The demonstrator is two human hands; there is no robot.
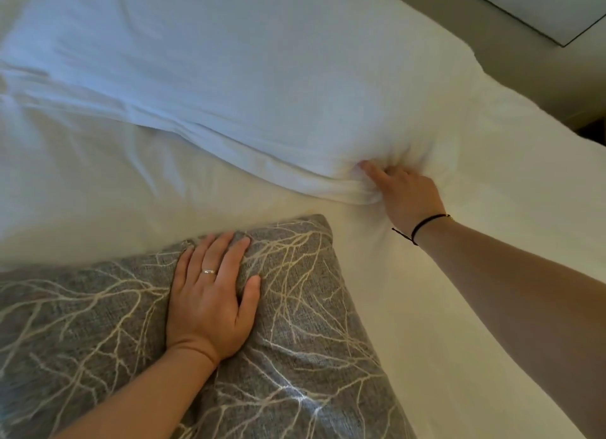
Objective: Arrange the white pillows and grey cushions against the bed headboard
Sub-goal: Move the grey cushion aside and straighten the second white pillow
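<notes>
The left hand point(210, 294) is lying flat and spread out on the grey cushion point(295, 356), pressing on its top corner. The cushion is lying on the bed point(459, 356), near the front edge. The right hand point(403, 196) is pinching the white pillow point(229, 78) at its corner, fingers clenched in the cloth. The pillow is lying across the far side of the bed.

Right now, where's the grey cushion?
Head view, lower left: the grey cushion lies on the bed under the flat left hand, just in front of the white pillow the right hand grips.
</notes>
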